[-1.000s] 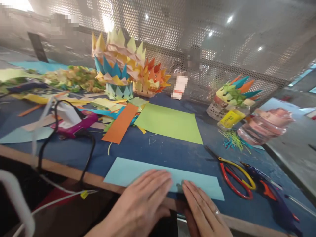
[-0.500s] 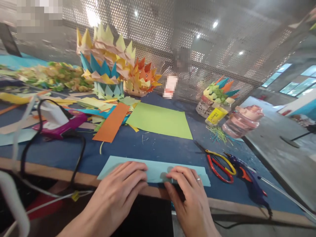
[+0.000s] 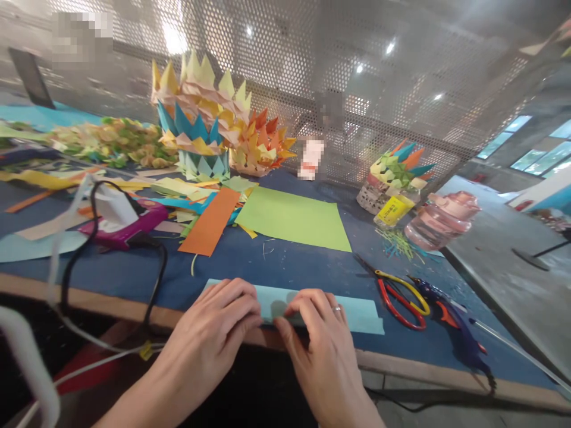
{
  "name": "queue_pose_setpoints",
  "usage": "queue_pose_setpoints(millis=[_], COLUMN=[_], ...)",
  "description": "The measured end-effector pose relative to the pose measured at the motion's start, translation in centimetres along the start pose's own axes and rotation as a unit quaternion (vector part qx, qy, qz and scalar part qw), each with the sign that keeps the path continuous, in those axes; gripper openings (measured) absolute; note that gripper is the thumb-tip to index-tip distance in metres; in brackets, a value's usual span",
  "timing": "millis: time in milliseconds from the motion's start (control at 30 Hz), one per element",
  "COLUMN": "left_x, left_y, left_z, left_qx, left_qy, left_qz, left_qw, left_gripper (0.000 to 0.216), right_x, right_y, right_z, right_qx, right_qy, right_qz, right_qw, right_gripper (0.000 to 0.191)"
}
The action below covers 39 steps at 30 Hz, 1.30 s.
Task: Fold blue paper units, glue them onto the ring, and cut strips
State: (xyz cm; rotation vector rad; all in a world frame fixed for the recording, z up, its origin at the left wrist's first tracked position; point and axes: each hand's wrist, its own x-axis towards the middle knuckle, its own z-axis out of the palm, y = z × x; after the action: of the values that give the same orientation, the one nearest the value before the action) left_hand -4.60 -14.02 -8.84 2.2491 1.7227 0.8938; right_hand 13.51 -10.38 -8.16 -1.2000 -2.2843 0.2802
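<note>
Head view: light-blue paper strip point(image 3: 273, 296) lies along the blue tabletop's point(image 3: 307, 267) six-o'clock edge, long axis nearly nine-to-three. Left hand point(image 3: 220, 321) and right hand point(image 3: 316, 336), equally near, touch it from six o'clock, fingers narrowly curled; whether either pinches it, I cannot tell.

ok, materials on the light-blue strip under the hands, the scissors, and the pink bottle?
Light-blue strip: likely paper or thin card, matte; thin edges, flat even colour.
Scissors: dark blades, probably metal; red and yellow grips look smooth, plastic or coated metal, can't tell which.
Pink bottle: probably glossy plastic; see-through body with highlights, though glass isn't ruled out.
</note>
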Motion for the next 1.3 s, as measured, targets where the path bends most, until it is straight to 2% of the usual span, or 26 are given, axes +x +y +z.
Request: queue_pose_setpoints(millis=[167,333,767,1033,1300], left_x=[0.0,-0.5,-0.9,-0.6,-1.4], left_y=[0.0,-0.4,-1.4,-1.5,-2.5], left_z=[-0.1,0.0,-0.3,-0.4,0.0], left_qx=[-0.002,-0.006,0.031,0.036,0.044], left_qy=[-0.007,0.009,0.037,0.027,0.067], left_qz=[-0.021,-0.037,-0.056,-0.061,-0.061], left_qw=[1.000,0.999,0.997,0.997,0.995], left_gripper=[0.023,0.018,0.016,0.019,0.019], right_x=[0.9,1.2,1.4,1.8,1.6], right_y=[-0.9,-0.9,-0.9,-1.6,-1.4], right_z=[0.8,1.0,1.7,1.9,2.0], right_qx=[0.039,0.027,-0.014,-0.014,0.001], right_qy=[-0.026,-0.035,-0.011,-0.016,-0.002], right_qz=[-0.009,-0.006,-0.006,0.040,0.032], right_qw=[0.999,0.999,1.000,0.999,0.999], right_gripper=[0.010,0.013,0.014,0.018,0.017])
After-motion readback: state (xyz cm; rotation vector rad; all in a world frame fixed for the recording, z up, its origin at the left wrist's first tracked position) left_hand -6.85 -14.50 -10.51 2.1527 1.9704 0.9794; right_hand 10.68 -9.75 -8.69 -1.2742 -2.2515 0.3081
